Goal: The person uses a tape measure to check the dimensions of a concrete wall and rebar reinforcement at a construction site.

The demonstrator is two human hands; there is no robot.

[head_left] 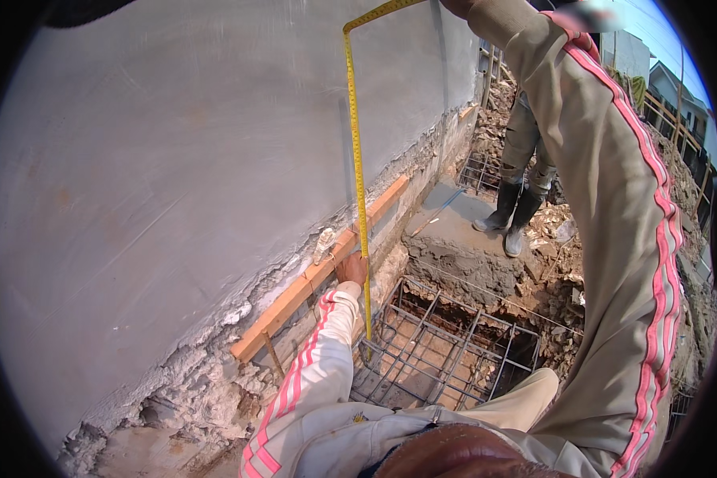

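At the wall's foot, the left hand (352, 269) is found closed, fingers curled in, with a yellow measuring tape (355, 135) apparently pinched at its edge and the knuckles set against a timber batten (295, 299). The right hand (460, 6) is cut off by the upper edge of the view; whether it is open or closed, and whether the tape is gripped by it, cannot be told.

The long axis of the tape is noted as near upright, with a slight lean. The batten is crossed in front by it beside the left hand, the nearer of the two to its lower part. Below that hand, a short length is hung down to the near-left side of a steel rebar grid (459, 351); contact between the two cannot be confirmed. Above, a much longer run is extended to a sharp bend, from which the blade is turned rightward and up toward the right hand.

The batten is set obliquely along the broken lower edge of a grey rendered wall (175, 159). Beyond the grid, a concrete ledge (446, 199) is observed, where a pair of dark boots (504, 209) is worn by a standing co-worker.
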